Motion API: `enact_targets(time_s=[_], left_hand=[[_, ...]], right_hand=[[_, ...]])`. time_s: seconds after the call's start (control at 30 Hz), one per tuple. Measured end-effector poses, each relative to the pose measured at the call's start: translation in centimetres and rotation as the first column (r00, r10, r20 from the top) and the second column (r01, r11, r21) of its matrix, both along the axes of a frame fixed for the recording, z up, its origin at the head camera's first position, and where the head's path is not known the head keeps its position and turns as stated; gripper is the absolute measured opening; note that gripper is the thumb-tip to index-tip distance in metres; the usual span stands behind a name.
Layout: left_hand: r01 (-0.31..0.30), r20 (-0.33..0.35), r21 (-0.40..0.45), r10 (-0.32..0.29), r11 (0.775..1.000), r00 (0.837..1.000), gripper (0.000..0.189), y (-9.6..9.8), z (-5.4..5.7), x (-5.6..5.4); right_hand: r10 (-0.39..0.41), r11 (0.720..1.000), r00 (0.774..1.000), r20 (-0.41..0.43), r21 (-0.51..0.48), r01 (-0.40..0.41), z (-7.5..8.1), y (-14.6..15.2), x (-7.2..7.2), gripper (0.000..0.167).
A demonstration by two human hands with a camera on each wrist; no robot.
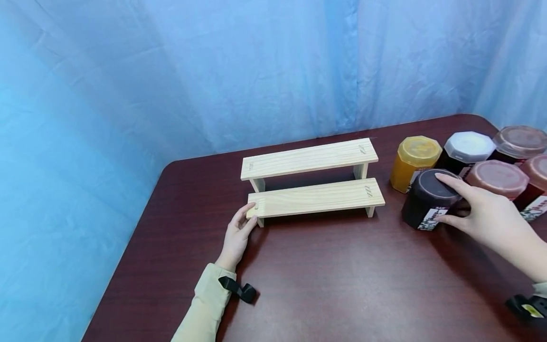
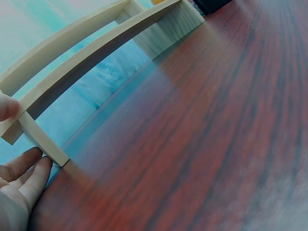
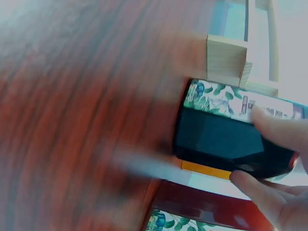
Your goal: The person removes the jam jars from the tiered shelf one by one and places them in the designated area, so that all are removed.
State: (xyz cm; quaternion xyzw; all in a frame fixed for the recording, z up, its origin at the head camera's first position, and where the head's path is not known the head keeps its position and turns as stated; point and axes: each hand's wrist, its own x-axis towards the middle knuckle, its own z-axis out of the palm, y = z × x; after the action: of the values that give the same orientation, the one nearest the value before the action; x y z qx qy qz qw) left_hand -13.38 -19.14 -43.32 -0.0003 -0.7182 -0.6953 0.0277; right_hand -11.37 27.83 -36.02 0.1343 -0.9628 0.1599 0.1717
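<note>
Two low wooden risers stand one behind the other on the table. My left hand [image 1: 236,233] holds the left end of the front riser [image 1: 316,197], thumb on the near side and fingers round the end. In the left wrist view, fingertips [image 2: 41,171] lie by the riser's end leg [image 2: 44,139]. Off to the right, my right hand [image 1: 491,209] grips a dark octagonal jar [image 1: 420,203] with a black lid. The right wrist view has the thumb over the jar's floral label [image 3: 216,98] and fingers on the opposite side.
Behind the front riser is the back riser [image 1: 307,159]. Several more jars stand close round the dark one: a yellow jar [image 1: 403,175], a white-lidded jar [image 1: 467,145] and red-lidded jars [image 1: 497,178]. Blue curtains [image 1: 256,71] hang beyond the dark red table [image 1: 333,275].
</note>
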Motion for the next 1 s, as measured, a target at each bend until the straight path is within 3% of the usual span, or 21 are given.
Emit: enact_targets(time_s=[0.2,0.57,0.73,1.0], left_hand=[[-0.002,0.012,-0.02,0.002,1.0,1.0,0.043,0.0,0.0,-0.1],[-0.007,0.005,-0.002,0.007,1.0,1.0,0.042,0.0,-0.1,-0.3],[-0.005,0.012,-0.012,0.005,1.0,1.0,0.042,-0.1,-0.3,-0.4],[-0.044,0.025,-0.088,0.046,0.995,0.999,0.04,-0.4,0.3,-0.4]], right_hand=[[-0.051,0.998,0.999,0.014,0.031,0.051,0.2,-0.4,0.2,0.102],[-0.057,0.998,0.998,-0.012,0.015,0.058,0.0,-0.1,0.2,0.101],[-0.069,0.997,0.997,0.017,0.018,0.069,-0.2,-0.1,0.0,0.094],[-0.038,0.999,0.994,-0.102,0.013,0.04,0.9,-0.6,0.4,0.077]])
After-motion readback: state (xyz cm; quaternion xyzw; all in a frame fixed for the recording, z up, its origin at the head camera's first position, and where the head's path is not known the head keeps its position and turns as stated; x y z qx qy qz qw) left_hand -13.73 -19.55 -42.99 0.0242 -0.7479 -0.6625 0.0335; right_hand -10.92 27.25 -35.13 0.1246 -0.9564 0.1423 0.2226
